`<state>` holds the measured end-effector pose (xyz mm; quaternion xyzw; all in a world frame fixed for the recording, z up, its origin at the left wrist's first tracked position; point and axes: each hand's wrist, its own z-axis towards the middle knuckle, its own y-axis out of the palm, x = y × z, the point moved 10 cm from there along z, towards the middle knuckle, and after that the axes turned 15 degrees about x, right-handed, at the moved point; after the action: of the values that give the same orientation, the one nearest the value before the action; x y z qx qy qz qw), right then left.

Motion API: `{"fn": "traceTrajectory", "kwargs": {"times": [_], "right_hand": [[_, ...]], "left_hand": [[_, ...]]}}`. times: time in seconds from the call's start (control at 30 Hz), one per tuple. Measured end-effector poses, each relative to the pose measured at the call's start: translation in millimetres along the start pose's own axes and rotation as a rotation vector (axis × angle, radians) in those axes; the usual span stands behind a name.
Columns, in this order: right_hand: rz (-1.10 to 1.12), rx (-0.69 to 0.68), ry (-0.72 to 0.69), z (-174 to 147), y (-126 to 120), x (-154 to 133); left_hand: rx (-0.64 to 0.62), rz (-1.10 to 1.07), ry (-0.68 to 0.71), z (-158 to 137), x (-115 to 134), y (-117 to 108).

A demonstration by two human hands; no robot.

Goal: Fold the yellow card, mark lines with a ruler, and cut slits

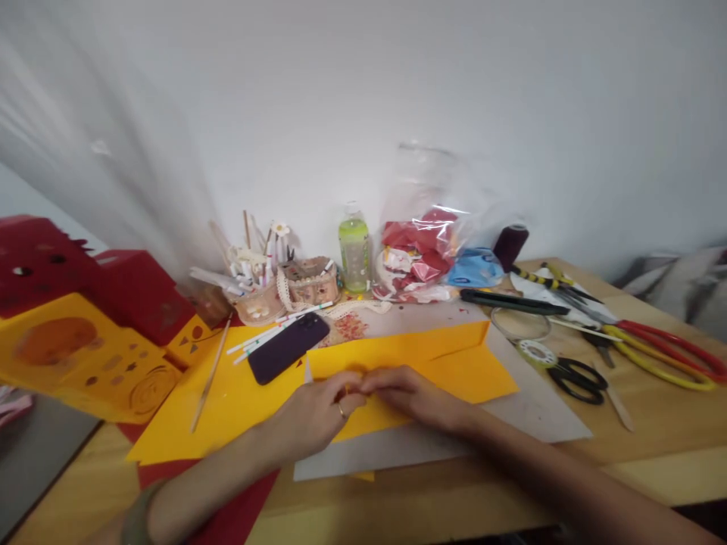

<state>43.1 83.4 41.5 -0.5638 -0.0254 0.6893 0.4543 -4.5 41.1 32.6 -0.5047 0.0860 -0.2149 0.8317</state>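
A sheet of yellow paper (471, 371) with a folded, raised flap along its far side lies on a larger grey-white sheet (534, 424). Over its left part my left hand (323, 412), wearing a ring, has its thumb and fingers bent together. My right hand (414, 397) meets it from the other side, fingers curled and fingertips touching those of the left. Anything pinched between them is hidden. A dark phone (288, 347) lies just beyond my left hand, beside several white markers (250, 347).
Cut-out yellow and red paper pieces (91, 356) stand at left near a thin stick (213, 371). At the back are a pen holder (258, 303), a green bottle (354, 253) and a plastic bag of scraps (417, 253). Black scissors (576, 378), tape (537, 353) and red-yellow-handled shears (662, 352) lie right.
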Motion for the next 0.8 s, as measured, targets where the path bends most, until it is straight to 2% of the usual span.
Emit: {"fn": "traceTrajectory", "kwargs": {"times": [0.1, 0.17, 0.3, 0.37, 0.4, 0.47, 0.53, 0.67, 0.8], "right_hand": [[-0.072, 0.181, 0.066, -6, -28, 16], [-0.145, 0.265, 0.083, -22, -50, 20], [-0.351, 0.358, 0.070, -75, -93, 19], [-0.492, 0.416, 0.055, -103, -113, 22], [-0.665, 0.444, -0.001, -114, -120, 20], [-0.911, 0.428, -0.079, -130, -124, 22], [-1.038, 0.368, -0.119, -136, -120, 28], [-1.063, 0.293, -0.138, -130, -114, 35], [-1.061, 0.262, -0.146, -115, -114, 37]], "left_hand": [[-0.070, 0.030, 0.073, 0, 5, 11], [-0.137, 0.037, 0.172, -2, 13, 16], [-0.235, 0.052, 0.375, -2, 31, 18], [-0.257, 0.020, 0.397, 3, 33, 16], [-0.262, -0.010, 0.403, 6, 34, 15], [-0.258, -0.074, 0.432, 11, 37, 13], [-0.221, -0.131, 0.482, 17, 44, 10], [-0.172, -0.058, 0.539, 31, 59, 16], [-0.137, 0.087, 0.495, 58, 71, 36]]}}
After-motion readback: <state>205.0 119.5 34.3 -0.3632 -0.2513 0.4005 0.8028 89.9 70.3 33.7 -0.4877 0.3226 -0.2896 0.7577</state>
